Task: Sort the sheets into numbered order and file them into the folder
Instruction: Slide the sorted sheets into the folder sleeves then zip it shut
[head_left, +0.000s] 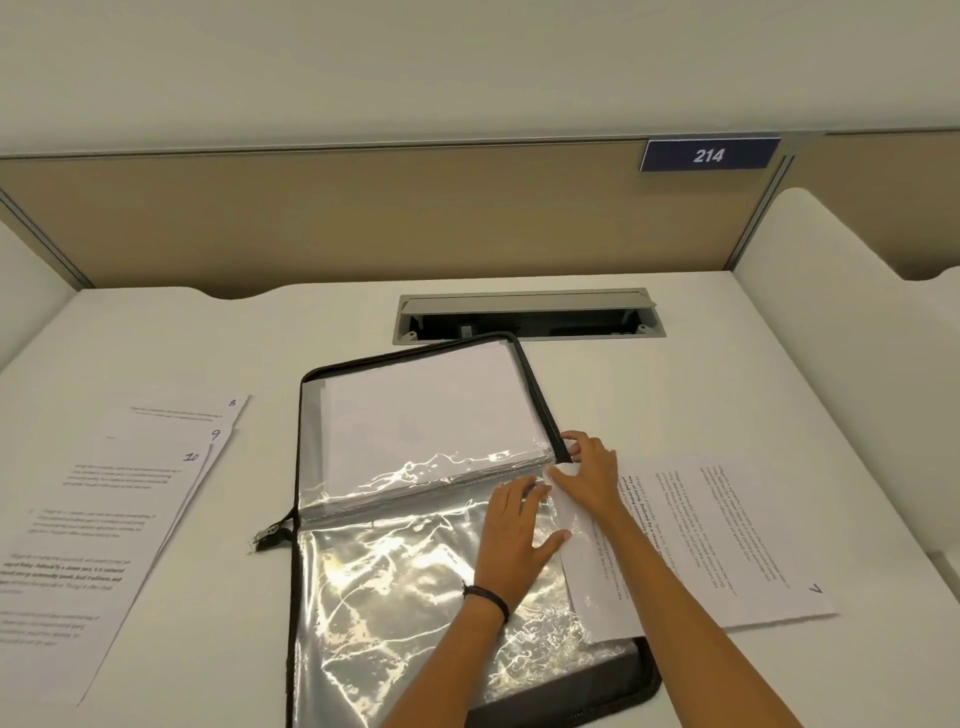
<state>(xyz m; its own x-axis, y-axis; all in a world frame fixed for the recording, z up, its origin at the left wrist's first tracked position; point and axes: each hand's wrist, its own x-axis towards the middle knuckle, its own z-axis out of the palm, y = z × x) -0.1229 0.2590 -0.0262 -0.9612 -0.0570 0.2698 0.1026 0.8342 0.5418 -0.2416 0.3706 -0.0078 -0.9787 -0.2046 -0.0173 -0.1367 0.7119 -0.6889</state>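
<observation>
A black zip folder (306, 571) lies open in the middle of the desk, with clear plastic sleeves; the far sleeve (426, 415) holds white sheets. The sheet numbered 7 (727, 540) lies to the right, its left edge at the opening of the near sleeve (405, 597). My left hand (514, 540) lies flat on the near sleeve, fingers spread. My right hand (587, 467) pinches the top left corner of sheet 7 at the folder's right edge. Sheets 8 (208, 410), 9 (171, 436) and 10 (93, 519) lie fanned at the left.
A grey cable box (527, 317) with its lid open is set into the desk behind the folder. A beige partition (363, 218) with a blue 214 sign (709, 155) stands at the back. White side panels (810, 260) bound the desk.
</observation>
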